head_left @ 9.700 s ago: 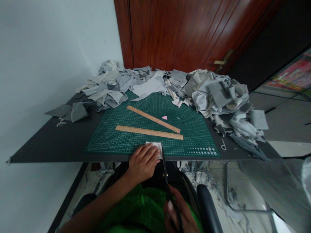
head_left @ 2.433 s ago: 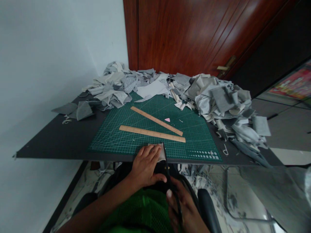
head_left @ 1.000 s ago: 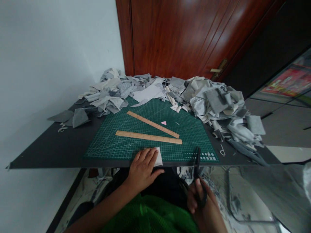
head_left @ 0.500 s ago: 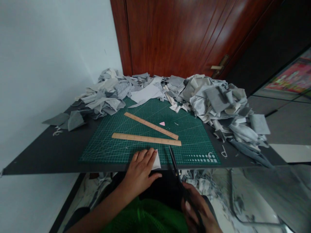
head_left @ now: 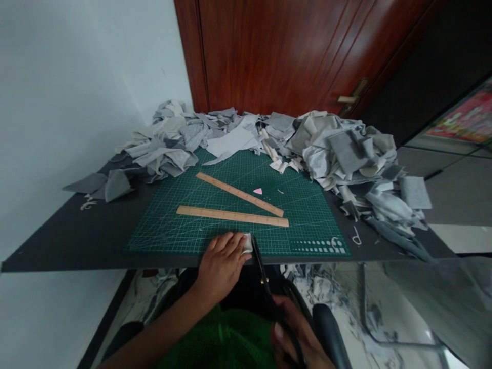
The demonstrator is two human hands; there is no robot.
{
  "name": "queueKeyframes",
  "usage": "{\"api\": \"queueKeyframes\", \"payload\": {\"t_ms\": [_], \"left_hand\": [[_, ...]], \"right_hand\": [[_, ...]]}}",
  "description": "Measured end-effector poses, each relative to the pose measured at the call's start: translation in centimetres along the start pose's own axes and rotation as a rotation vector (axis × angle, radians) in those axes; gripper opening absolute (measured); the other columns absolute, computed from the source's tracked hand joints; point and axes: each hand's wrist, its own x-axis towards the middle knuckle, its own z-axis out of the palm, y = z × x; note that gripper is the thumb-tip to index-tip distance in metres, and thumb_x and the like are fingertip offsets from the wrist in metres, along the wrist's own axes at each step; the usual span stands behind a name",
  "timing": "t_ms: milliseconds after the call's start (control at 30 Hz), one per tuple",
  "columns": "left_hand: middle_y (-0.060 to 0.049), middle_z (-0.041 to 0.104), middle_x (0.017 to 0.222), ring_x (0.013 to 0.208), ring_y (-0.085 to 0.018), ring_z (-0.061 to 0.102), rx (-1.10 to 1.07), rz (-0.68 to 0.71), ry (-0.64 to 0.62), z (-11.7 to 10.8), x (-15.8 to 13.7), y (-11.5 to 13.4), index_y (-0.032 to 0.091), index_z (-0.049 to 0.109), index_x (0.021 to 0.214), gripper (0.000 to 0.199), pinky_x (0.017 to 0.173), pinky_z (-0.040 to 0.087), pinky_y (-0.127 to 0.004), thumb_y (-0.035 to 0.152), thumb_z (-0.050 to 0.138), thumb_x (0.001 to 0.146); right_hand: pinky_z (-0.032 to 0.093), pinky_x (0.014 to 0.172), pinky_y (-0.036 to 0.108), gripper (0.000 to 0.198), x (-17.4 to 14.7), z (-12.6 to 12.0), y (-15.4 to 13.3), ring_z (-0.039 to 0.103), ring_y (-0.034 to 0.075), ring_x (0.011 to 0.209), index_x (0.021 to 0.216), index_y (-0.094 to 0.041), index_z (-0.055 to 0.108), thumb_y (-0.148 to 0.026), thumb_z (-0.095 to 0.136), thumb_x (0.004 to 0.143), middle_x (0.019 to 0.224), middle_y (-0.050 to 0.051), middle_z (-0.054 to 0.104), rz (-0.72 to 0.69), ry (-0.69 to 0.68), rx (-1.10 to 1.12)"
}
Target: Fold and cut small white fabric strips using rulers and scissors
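Note:
My left hand [head_left: 222, 262] rests at the near edge of the green cutting mat [head_left: 161, 233], holding a small piece of white cloth [head_left: 248, 243]. The fingers lie over most of the cloth, and the thumb is drawn in at its near side. My right hand [head_left: 294, 333] grips a pair of black scissors [head_left: 265, 284] by the handles, below the table edge. The scissor blades point up and away, their tips right beside the cloth's right edge; whether they touch it I cannot tell. Two wooden rulers [head_left: 232, 216] [head_left: 240, 193] lie on the mat beyond my left hand.
Heaps of grey and white fabric scraps [head_left: 326, 148] line the table's back and right side, with more scraps [head_left: 165, 148] at the left. A small pink triangle [head_left: 258, 191] lies on the mat. Behind stands a wooden door [head_left: 261, 56]; scraps litter the floor [head_left: 323, 292].
My right hand and the scissors have moved left, bringing the blades up to the cloth. The left thumb has drawn in closer to the fingers, and less of the cloth shows.

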Motion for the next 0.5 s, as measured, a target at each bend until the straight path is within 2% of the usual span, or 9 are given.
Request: {"api": "queueKeyframes", "payload": {"t_ms": [200, 500], "left_hand": [[-0.008, 0.073, 0.129, 0.119, -0.029, 0.063, -0.022, 0.006, 0.064, 0.2, -0.4, -0.1, 0.014, 0.064, 0.136, 0.043, 0.097, 0.044, -0.045, 0.032, 0.034, 0.110], [-0.011, 0.075, 0.125, 0.120, -0.029, 0.064, -0.027, 0.008, 0.098, 0.8, -0.7, -0.2, 0.012, 0.062, 0.137, 0.041, 0.098, 0.046, -0.046, 0.029, 0.039, 0.108]], "right_hand": [[0.028, 0.041, 0.019, 0.082, 0.8, 1.6, 0.2, 0.043, 0.006, 0.042, 0.131, -0.028, 0.055, -0.073, 0.082, 0.067, 0.068, -0.007, 0.055, -0.040, -0.003, 0.074], [0.029, 0.042, 0.018, 0.090, 0.7, 2.2, -0.1, 0.042, 0.004, 0.041, 0.135, -0.026, 0.051, -0.071, 0.085, 0.065, 0.066, -0.009, 0.057, 0.007, 0.022, 0.130]]}}
